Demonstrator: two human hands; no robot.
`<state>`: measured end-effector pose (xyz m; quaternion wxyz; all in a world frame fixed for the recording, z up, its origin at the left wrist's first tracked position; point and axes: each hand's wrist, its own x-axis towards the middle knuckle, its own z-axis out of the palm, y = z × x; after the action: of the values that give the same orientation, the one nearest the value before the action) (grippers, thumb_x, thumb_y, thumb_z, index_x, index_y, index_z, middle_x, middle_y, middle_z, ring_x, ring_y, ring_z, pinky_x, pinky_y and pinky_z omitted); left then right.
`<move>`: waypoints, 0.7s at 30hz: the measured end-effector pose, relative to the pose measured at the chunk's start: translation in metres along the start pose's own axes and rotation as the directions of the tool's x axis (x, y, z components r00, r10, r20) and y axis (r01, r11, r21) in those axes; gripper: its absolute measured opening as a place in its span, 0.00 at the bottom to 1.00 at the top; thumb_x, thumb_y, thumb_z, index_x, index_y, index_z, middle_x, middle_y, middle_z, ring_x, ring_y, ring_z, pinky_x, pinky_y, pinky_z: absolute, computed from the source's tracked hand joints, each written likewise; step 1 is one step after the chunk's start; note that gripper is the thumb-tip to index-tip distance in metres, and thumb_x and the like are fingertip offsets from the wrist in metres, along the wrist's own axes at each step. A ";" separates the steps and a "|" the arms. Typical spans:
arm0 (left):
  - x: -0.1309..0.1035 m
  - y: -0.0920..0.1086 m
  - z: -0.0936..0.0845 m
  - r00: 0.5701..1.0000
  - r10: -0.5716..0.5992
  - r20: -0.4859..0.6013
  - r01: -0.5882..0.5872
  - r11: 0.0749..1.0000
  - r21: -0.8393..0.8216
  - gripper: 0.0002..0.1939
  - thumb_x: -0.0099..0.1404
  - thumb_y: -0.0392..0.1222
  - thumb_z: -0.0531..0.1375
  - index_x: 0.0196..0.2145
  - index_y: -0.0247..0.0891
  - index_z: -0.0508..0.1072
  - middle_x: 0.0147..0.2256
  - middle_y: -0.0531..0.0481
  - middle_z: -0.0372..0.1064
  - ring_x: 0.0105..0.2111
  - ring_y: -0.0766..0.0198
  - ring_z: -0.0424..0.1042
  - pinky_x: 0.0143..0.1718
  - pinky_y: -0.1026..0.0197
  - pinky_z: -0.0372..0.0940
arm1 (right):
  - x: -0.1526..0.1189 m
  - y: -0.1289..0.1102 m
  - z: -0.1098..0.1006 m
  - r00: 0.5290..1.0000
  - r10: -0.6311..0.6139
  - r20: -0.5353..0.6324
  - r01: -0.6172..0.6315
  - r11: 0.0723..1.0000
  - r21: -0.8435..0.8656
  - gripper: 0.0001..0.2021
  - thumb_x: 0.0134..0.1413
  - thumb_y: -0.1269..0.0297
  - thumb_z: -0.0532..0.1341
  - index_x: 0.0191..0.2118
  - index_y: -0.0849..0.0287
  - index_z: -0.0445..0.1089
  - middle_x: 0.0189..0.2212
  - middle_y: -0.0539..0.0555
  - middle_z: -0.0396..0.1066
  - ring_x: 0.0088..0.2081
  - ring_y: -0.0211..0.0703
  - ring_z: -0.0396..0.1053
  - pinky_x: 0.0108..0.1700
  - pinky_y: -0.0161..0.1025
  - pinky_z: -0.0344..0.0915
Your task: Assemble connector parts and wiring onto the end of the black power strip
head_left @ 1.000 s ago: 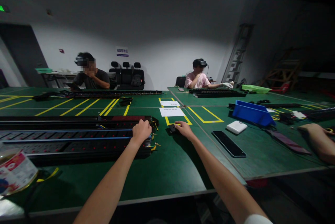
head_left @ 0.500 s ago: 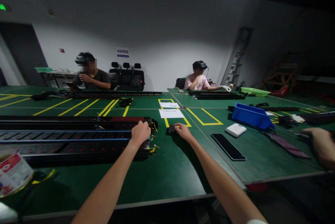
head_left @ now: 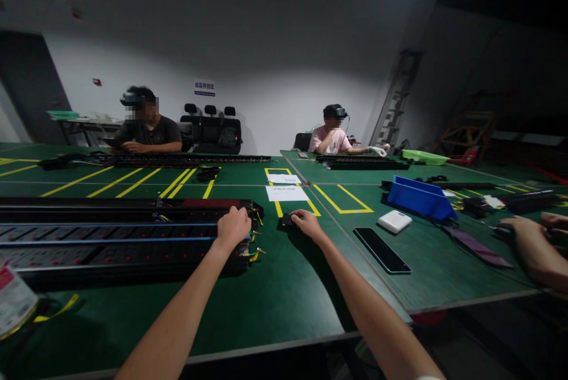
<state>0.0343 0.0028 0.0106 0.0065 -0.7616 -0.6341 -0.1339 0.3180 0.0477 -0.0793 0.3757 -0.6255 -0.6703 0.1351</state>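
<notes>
Several long black power strips (head_left: 146, 248) with rows of red-marked sockets lie side by side on the green table, yellow-green wires sticking out at their right ends. My left hand (head_left: 234, 229) rests on the right end of these strips, fingers curled closed over an edge; the fingertips are hidden. Just to the right, my right hand (head_left: 307, 225) pinches a small black block-shaped part (head_left: 286, 221) at the table surface, near a yellow-taped rectangle. What exactly the part is, I cannot make out. White paper labels (head_left: 286, 193) lie just beyond it.
On the right lie a dark phone (head_left: 382, 250), a white box-like device (head_left: 394, 221) and a blue bin (head_left: 420, 197). A co-worker's hands (head_left: 532, 244) work at the right edge. Two people sit across the table. A printed tub (head_left: 15, 300) stands front left.
The view shifts slightly. Both my hands keep their places on the strip end and the small black part. The person at far left lowers a hand from the face.
</notes>
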 end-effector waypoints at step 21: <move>0.001 -0.002 0.003 1.000 -0.006 -0.007 0.006 1.000 0.010 0.17 0.69 0.43 0.48 0.45 0.39 0.74 0.44 0.40 0.70 0.42 0.50 0.76 0.42 0.52 0.69 | 0.002 0.013 0.004 1.000 0.014 0.018 -0.018 0.971 0.239 0.13 0.55 0.65 0.59 0.46 0.59 0.72 0.31 0.53 0.75 0.26 0.39 0.71 0.27 0.33 0.66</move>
<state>0.0336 0.0049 0.0074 0.0119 -0.7591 -0.6371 -0.1332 0.3248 0.0534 -0.0897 0.4418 -0.5802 -0.6470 0.2227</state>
